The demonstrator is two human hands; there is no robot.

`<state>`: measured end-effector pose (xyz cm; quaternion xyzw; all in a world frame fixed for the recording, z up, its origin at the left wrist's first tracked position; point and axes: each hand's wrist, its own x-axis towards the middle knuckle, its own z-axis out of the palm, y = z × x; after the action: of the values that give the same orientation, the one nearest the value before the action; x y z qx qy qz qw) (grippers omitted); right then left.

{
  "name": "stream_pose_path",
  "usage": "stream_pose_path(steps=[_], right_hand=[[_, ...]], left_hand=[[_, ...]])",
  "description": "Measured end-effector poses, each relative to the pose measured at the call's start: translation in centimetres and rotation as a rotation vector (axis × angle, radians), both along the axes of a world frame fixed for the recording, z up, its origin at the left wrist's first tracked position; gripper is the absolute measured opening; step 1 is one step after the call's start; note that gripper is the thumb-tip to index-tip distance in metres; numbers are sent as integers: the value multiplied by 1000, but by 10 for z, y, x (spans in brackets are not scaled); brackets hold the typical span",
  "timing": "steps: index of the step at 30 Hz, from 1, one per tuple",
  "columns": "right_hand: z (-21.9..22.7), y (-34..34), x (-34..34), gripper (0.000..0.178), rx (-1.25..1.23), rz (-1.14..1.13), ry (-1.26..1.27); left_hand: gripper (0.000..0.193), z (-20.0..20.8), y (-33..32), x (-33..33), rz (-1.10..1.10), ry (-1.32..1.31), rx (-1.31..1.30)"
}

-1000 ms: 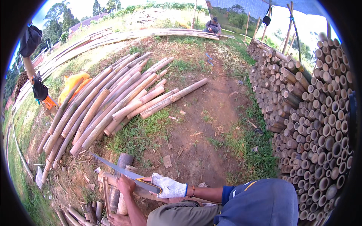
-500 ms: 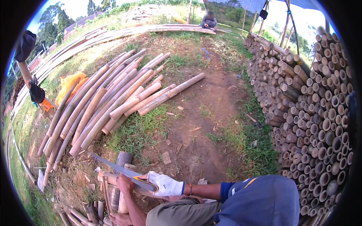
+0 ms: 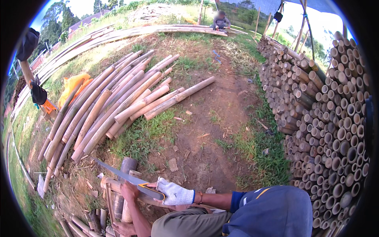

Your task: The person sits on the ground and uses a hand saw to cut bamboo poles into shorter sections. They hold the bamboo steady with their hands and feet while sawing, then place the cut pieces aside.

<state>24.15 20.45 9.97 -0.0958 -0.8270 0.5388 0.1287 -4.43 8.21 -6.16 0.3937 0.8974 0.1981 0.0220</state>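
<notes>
My right hand (image 3: 177, 193), in a white knit glove, is closed on the black and yellow handle of a handsaw (image 3: 125, 175). The saw's long grey blade slants up and left, its tip over bare soil. Beside the blade, my bare left hand (image 3: 129, 191) is closed round a light bamboo pole (image 3: 111, 184), its fingers partly hidden. The blade passes just above the pole; whether they touch I cannot tell. Under the pole lies a thick dark bamboo piece (image 3: 128, 164). A thin upright bamboo strip (image 3: 109, 201) stands left of my left forearm.
Long bamboo poles (image 3: 118, 94) lie piled ahead on the left. A tall stack of cut bamboo (image 3: 316, 130) rises on the right. Short offcuts (image 3: 85, 225) lie at the lower left. Far off, another person (image 3: 221, 21) crouches by long poles. An orange bag (image 3: 73, 89) lies behind the pile.
The view has shifted slightly. The saw tip sits a little farther left and higher; both hands keep their hold. The far person's arms have moved a little.
</notes>
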Motion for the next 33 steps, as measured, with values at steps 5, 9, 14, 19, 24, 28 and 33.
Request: stream_pose_path(steps=[5,9,14,19,24,28,33], right_hand=[[-20,3,12,83,39,-15,63],[-3,-6,-13,82,48,-1,9],[29,-13,-42,82,54,16,80],[30,0,25,84,-12,58,-69],[76,-10,130,88,-83,80,-166],[77,-11,126,86,-84,21,-266],[53,-1,13,83,-169,27,-157]], left_hand=[[42,6,8,12,-5,-85,-62],[40,-11,-3,-5,-32,-69,43],[45,-32,-14,-31,-92,-86,128],[65,18,13,4,-33,-111,-156],[79,56,16,27,47,-86,-113],[72,53,22,26,69,-47,-76],[62,20,19,18,205,45,7]])
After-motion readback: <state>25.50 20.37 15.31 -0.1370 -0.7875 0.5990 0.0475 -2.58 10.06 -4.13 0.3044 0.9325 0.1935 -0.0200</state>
